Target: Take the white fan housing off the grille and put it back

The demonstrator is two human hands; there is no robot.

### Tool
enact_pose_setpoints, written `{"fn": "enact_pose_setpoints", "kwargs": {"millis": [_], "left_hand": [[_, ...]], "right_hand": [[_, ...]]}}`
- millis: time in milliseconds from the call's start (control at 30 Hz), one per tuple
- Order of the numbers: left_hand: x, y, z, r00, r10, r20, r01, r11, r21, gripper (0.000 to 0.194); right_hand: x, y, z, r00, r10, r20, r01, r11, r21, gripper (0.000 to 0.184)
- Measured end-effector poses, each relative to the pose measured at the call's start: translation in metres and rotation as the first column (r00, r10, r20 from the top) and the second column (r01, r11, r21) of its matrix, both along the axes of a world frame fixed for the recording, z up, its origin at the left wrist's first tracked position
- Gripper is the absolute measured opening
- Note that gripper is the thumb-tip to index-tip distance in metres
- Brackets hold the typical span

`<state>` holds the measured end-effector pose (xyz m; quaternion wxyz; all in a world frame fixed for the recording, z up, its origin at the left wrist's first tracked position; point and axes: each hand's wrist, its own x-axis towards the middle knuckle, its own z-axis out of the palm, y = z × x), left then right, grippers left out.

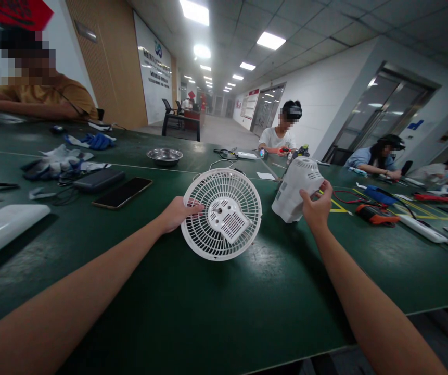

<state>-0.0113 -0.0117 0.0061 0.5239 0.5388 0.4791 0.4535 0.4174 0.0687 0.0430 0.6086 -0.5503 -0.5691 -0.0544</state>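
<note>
Over the near part of the green table, two bare hands are holding white plastic parts side by side and apart. The left hand is pinching the rim of the round fan grille, partly closed, its thumb lying across the slotted face, which is facing the camera. To its right, the right hand is gripping the edge of the white housing, also partly closed, thumb on the near side; the housing is leaning a little. Whether either part is touching the tabletop, I cannot tell. Toward the left, a white device is lying near the edge of view, with a smartphone and a dark case resting beyond it. Off to the right, an orange-and-black meter is lying near a blue object. Farther back, a metal bowl is sitting beyond the grille, and a person in white is sitting across the table.
</note>
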Motion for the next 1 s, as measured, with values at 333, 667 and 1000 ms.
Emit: {"fn": "enact_pose_setpoints", "kwargs": {"millis": [333, 667, 1000], "left_hand": [[0.000, -0.003, 0.001, 1.000, 0.000, -0.017, 0.000, 1.000, -0.001, 0.030], [0.003, -0.005, 0.004, 1.000, 0.026, -0.010, -0.026, 1.000, 0.013, 0.028], [-0.002, 0.002, -0.001, 1.000, -0.005, -0.029, 0.005, 1.000, 0.017, 0.030]], "right_hand": [[-0.017, -0.020, 0.008, 0.971, -0.087, 0.225, 0.052, 0.986, 0.157, 0.083], [-0.104, -0.044, -0.028, 0.866, 0.361, 0.347, -0.235, 0.905, -0.354, 0.063], [-0.103, -0.058, -0.013, 0.829, 0.300, 0.473, -0.163, 0.937, -0.309, 0.024]]}}
